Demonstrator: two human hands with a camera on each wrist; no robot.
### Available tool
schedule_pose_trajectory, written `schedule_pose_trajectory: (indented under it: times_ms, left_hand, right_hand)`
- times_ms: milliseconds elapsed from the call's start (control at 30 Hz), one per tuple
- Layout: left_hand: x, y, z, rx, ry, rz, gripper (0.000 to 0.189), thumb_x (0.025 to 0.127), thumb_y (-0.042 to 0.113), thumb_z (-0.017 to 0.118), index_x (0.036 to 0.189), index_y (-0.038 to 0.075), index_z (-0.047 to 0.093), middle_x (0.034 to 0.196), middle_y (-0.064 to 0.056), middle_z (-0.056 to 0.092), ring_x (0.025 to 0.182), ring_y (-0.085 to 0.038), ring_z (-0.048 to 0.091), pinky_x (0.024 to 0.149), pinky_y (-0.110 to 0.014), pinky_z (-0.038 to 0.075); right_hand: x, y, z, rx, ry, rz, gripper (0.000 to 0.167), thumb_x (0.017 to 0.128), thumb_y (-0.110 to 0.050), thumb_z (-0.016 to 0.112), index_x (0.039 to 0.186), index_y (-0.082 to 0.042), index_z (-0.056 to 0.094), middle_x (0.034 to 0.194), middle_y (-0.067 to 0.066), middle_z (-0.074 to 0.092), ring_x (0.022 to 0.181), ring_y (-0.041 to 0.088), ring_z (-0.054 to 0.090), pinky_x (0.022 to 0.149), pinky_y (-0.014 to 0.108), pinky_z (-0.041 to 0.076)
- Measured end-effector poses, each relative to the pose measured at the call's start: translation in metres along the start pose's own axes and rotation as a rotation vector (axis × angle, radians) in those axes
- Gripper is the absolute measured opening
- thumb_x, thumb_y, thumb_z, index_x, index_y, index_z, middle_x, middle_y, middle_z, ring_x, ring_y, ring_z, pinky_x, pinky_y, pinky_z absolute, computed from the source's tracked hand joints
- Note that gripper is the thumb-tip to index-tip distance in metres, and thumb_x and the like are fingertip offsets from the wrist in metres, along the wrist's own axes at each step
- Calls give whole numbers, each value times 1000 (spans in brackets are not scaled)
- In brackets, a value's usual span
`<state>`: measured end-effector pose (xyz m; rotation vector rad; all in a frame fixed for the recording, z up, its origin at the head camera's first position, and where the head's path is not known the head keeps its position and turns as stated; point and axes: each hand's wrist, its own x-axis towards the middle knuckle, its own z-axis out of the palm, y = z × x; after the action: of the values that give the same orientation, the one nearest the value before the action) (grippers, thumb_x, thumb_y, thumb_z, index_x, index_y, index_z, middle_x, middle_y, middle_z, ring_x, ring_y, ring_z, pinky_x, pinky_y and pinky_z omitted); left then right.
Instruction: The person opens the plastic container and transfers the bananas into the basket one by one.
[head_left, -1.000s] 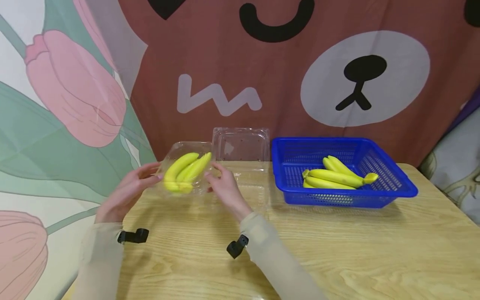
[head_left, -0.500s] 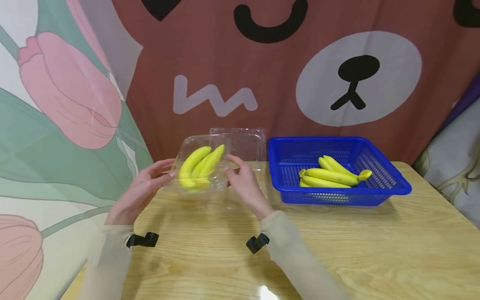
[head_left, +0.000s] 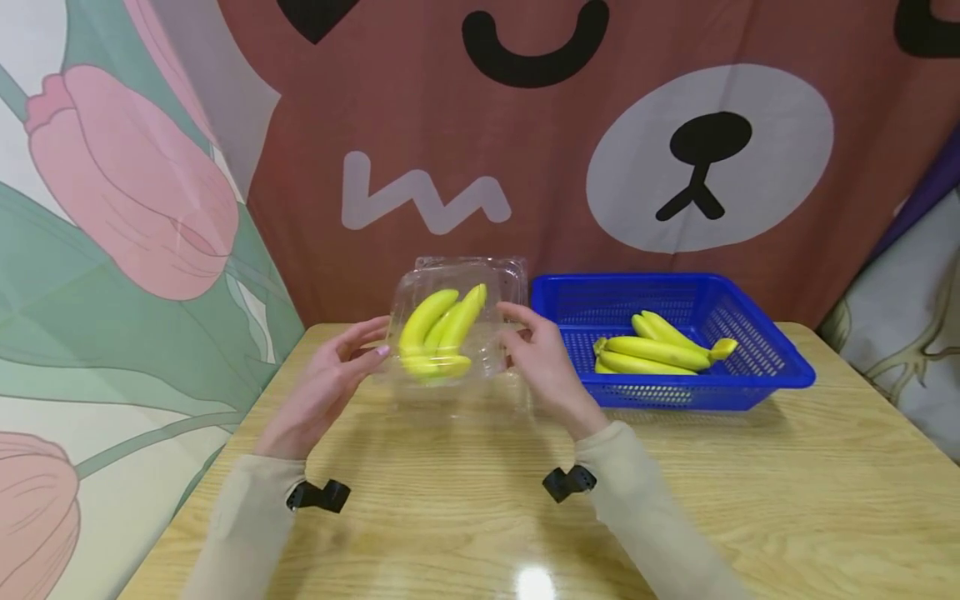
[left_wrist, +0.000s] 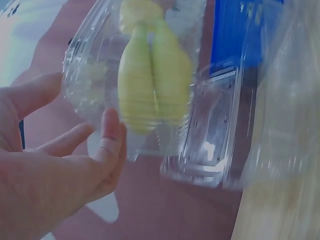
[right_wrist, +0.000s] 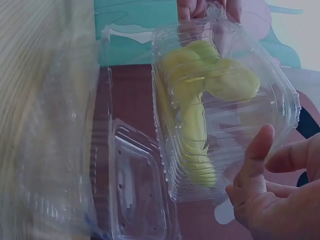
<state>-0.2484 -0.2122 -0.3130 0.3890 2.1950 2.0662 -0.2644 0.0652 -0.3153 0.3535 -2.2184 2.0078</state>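
Observation:
A lidded-looking clear plastic box (head_left: 411, 285) is held up off the table between both hands, with several yellow bananas (head_left: 426, 327) inside. My left hand (head_left: 322, 387) grips its left side, thumb toward me. On the opposite side my right hand (head_left: 547, 367) holds it by the edge. In the right wrist view the ridged wall of the box (right_wrist: 260, 117) shows the bananas (right_wrist: 192, 120) through it. Behind it stands another clear plastic box (head_left: 517, 273) with its lid raised; its base is partly hidden by the held box.
A blue perforated basket (head_left: 772, 379) with several bananas (head_left: 652, 354) stands on the right of the wooden table (head_left: 465, 517). Printed cloth (head_left: 420, 100) hangs close behind the table's far edge and along its left side.
Both hands have carried the box of bananas to the right, and slightly up, until it overlaps the other clear box. The basket stays where it was; the head view shifts a little.

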Motion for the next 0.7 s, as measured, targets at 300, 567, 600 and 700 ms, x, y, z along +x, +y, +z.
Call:
schedule_pose_trajectory:
  times_ms: [300, 567, 600, 700]
  left_hand:
    - [-1, 3, 34, -78, 21, 60, 56, 96, 13, 64, 147, 4, 42, 146, -12, 39, 126, -31, 42, 107, -41, 36]
    - [1, 7, 59, -74, 30, 55, 56, 94, 13, 67, 146, 6, 46, 143, -11, 44, 120, -28, 45, 102, -34, 39]
    - [1, 7, 62, -74, 31, 56, 56, 94, 13, 67, 145, 6, 46, 142, -10, 44, 120, -28, 46, 102, -34, 40]
    - [1, 8, 71, -77, 31, 65, 54, 93, 11, 67, 144, 6, 49, 141, -11, 46, 118, -28, 47, 100, -34, 42]
  right_hand:
    - [-9, -5, -33, -20, 25, -5, 47, 91, -1, 53, 138, -2, 55, 130, 17, 59, 65, 14, 58, 57, 25, 50]
    - [-18, -9, -60, -36, -6, 36, 47, 93, -3, 51, 140, -5, 53, 137, 11, 55, 67, 23, 62, 59, 32, 55]
    - [-20, -10, -63, -39, -6, 38, 47, 93, -3, 51, 140, -5, 53, 137, 11, 55, 65, 23, 62, 59, 33, 55]
    - [-25, -13, -73, -56, -10, 45, 48, 93, -4, 50, 140, -6, 53, 138, 11, 53, 65, 25, 61, 59, 35, 55]
